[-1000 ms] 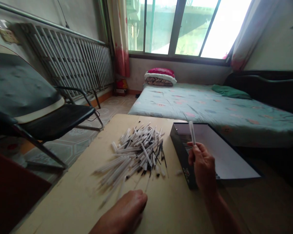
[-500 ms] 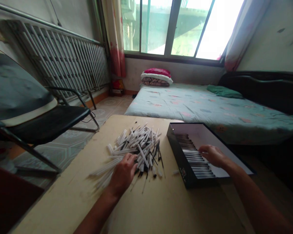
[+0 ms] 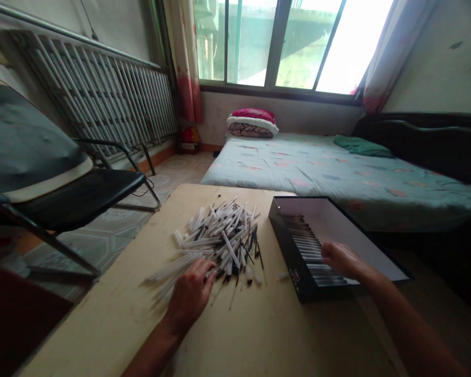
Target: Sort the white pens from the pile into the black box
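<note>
A loose pile of white pens with black tips (image 3: 220, 238) lies on the tan table (image 3: 259, 335). My left hand (image 3: 190, 293) rests at the near edge of the pile, its fingers curled and pinching a pen there. To the right stands a black box with a white inside (image 3: 361, 241), and a row of pens (image 3: 306, 243) lies along its left side. My right hand (image 3: 339, 259) is inside the box, palm down, with its fingers lying loosely on the near end of that row and holding nothing.
A black metal chair with a cushion (image 3: 63, 193) stands left of the table, in front of a radiator (image 3: 110, 99). Beyond the table is a bed with a pale green sheet (image 3: 329, 178) and folded bedding (image 3: 253, 123) under a window.
My right hand held a pen up over the box, then lowered into it and slid nearer along the row. My left hand moved from the table's near part up into the pile.
</note>
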A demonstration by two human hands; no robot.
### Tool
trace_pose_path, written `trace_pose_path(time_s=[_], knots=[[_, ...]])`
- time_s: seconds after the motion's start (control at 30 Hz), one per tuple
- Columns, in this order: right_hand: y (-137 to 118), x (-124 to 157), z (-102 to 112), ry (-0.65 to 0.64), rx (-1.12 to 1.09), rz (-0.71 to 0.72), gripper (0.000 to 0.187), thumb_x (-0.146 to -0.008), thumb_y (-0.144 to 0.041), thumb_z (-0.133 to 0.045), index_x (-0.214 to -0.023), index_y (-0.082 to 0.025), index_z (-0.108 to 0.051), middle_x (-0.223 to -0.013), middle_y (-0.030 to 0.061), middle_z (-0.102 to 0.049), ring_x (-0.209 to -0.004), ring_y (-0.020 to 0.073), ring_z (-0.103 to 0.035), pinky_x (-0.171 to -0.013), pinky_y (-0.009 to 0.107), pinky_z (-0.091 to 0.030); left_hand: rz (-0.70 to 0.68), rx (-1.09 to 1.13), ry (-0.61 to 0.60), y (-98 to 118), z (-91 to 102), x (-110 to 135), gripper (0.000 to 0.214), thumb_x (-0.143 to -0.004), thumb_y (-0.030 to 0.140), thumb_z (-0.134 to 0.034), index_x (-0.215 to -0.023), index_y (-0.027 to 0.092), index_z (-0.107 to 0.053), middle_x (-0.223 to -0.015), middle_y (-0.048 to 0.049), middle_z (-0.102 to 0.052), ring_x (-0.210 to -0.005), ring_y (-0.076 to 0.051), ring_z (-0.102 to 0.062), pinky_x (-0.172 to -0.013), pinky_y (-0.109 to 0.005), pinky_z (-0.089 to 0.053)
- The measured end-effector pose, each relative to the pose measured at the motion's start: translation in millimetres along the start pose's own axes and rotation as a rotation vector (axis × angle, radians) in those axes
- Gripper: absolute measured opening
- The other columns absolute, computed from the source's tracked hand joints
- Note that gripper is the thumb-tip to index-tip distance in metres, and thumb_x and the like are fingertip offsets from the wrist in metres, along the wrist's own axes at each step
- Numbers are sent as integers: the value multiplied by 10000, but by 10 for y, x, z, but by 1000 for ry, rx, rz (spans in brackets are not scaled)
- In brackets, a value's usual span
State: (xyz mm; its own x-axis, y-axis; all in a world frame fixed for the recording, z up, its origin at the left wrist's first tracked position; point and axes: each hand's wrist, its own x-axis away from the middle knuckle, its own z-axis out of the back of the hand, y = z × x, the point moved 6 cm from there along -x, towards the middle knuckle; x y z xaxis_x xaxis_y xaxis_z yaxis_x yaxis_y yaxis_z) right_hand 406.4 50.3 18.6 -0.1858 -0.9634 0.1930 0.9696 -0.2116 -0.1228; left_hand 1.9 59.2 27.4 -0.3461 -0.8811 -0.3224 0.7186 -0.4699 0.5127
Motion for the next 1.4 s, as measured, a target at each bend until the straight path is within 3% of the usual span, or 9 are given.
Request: trace_pose_path(time_s=[0.17, 0.4, 0.6, 0.7, 0.8, 0.93, 1.03, 1.17, 1.4], knots=[[177, -1, 40, -39, 44, -143, 195, -711, -29, -484, -665, -122, -649, -712, 115, -641, -676, 182, -591, -540, 233, -298, 15, 14, 70, -97, 78, 129, 175, -872, 277, -464, -894, 196, -617, -839, -56, -654, -688, -184, -628, -645, -292, -484], [133, -21, -36, -102, 17, -148, 219, -730, -55, -477, -624, -128, -655, -718, 99, -673, -700, 186, -631, -540, 216, -328, 17, -18, 298, -309, 131, 182, 177, -865, 250, -473, -925, 171, -619, -837, -71, -675, -755, -202, -645, -686, -303, -502], [105, -5, 144, 54, 22, -154, 217, -772, -122, -463, -785, -133, -680, -842, 133, -688, -801, 219, -648, -647, 249, -401, 1, 8, 294, -312, 95, 192, 165, -858, 228, -482, -926, 169, -621, -832, -70, -681, -756, -200, -652, -689, -300, -506], [-260, 192, 490, 408, -88, -75, 271, -823, -181, -443, -1027, -124, -612, -1037, 153, -649, -877, 221, -635, -736, 279, -432, 2, 37, 273, -286, 68, 189, 161, -856, 217, -482, -932, 177, -618, -837, -66, -683, -765, -197, -654, -692, -297, -505], [-921, 514, 705, 707, -360, 131, 202, -839, -253, -471, -980, -170, -590, -906, 78, -661, -694, 168, -628, -652, 260, -458, -14, 70, 257, -244, 39, 180, 154, -851, 213, -494, -938, 182, -618, -839, -62, -682, -769, -191, -653, -688, -285, -502], [-1911, 612, 355, 475, -536, 428, 131, -861, -220, -462, -880, -195, -590, -828, 34, -632, -693, 138, -597, -623, 221, -447, -57, 99, 245, -200, 10, 186, 147, -849, 201, -506, -937, 181, -621, -803, -52, -674, -715, -171, -647, -645, -256, -496], [-2308, 484, -89, 339, -481, 403, 89, -827, -167, -497, -817, -189, -583, -813, 31, -612, -699, 137, -585, -642, 222, -424, -85, 108, 249, -193, 7, 203, 146, -850, 187, -507, -946, 181, -617, -810, -52, -674, -725, -166, -646, -659, -251, -498], [-2455, 322, -451, 347, -319, 247, 48, -811, -184, -530, -840, -189, -568, -870, 49, -599, -775, 164, -586, -640, 232, -388, -96, 114, 255, -205, 6, 207, 147, -851, 169, -508, -957, 182, -609, -840, -55, -677, -773, -167, -648, -697, -258, -502], [-2459, 321, -446, 392, -248, 193, 53, -832, -174, -506, -813, -192, -552, -853, 44, -583, -758, 161, -572, -607, 233, -349, -106, 109, 270, -185, 10, 174, 149, -853, 156, -501, -953, 180, -609, -829, -51, -663, -776, -168, -640, -705, -266, -512]])
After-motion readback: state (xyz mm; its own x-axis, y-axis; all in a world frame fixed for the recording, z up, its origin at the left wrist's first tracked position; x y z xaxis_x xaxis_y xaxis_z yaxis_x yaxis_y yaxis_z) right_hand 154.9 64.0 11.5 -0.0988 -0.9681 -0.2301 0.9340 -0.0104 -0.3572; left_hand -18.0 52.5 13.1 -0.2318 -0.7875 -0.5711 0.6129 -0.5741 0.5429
